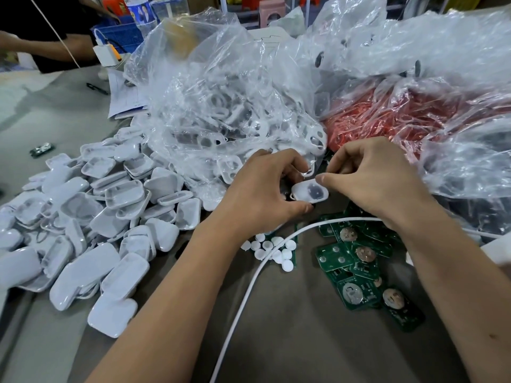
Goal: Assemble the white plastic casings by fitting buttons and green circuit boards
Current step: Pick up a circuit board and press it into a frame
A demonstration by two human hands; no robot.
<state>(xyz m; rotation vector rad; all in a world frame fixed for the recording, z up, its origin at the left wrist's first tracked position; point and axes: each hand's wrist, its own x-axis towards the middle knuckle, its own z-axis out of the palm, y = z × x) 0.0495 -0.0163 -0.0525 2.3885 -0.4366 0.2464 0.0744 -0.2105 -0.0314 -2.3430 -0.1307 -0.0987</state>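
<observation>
My left hand (262,189) grips a white plastic casing (309,192) from its left side, thumb below and fingers above. A dark round opening shows in the casing's face. My right hand (367,181) pinches the casing's right end with thumb and curled fingers. Several small white round buttons (276,251) lie on the table under my left wrist. A pile of green circuit boards (359,275) with round metal contacts lies under my right forearm.
A big heap of white casing halves (96,222) covers the table at left. Clear plastic bags of white casings (229,111) and of red parts (392,111) stand behind my hands. A white cable (249,294) crosses between my arms. Another person's arm (55,45) works far left.
</observation>
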